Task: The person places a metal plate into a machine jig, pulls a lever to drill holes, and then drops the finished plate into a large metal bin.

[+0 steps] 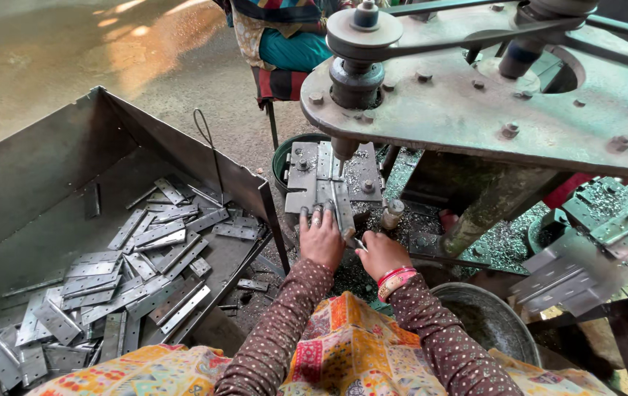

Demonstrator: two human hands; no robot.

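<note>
Two hands are working a metal hinge at the drill press.

The left hand [320, 236] is lying flat, fingers spread, pressing the hinge [334, 196] against the jig plate [301, 176] at the frame's centre. The right hand [380, 253] is curling closed just beside it; what it is gripping cannot be told. A metal bin [43, 169] of loose hinges [131, 279] is filling the left.

We cannot see the right hand's [381, 254] fingertips, tucked under the drill-press jig [332, 183]. The seated person [285, 37] behind is cut off by the top edge. The hinge stack [563, 275] at right is blurred.
</note>
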